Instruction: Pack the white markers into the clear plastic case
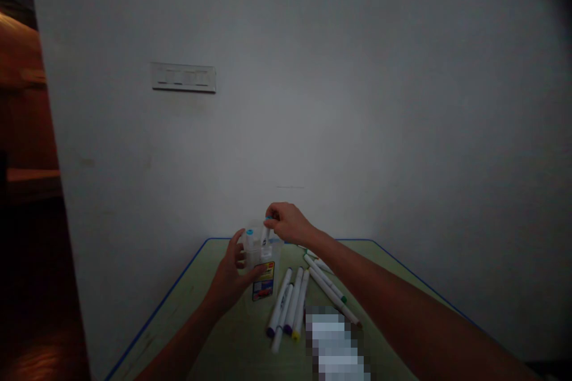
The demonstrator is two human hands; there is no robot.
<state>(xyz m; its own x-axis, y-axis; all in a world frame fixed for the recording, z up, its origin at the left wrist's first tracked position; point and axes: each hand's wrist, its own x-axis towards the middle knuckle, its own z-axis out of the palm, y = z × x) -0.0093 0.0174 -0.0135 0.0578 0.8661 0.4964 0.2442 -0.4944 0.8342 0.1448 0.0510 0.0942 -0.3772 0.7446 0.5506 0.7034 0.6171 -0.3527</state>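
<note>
The left hand (230, 278) is curving upward with its fingers spread and its thumb angling inward, while the right hand (288, 223) is arching above and just beside it — knuckles up, fingers bending down into a pinch. The right forearm (393, 303) is stretching in from the lower right, and the left forearm (179, 342) is rising from the bottom edge — both bare.

Blue-edged green table (236, 339) with white markers (294, 300) on it

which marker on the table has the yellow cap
The marker on the right of the group of four lying close together; its yellow end faces the person, while the other three end in purple or white.
</note>
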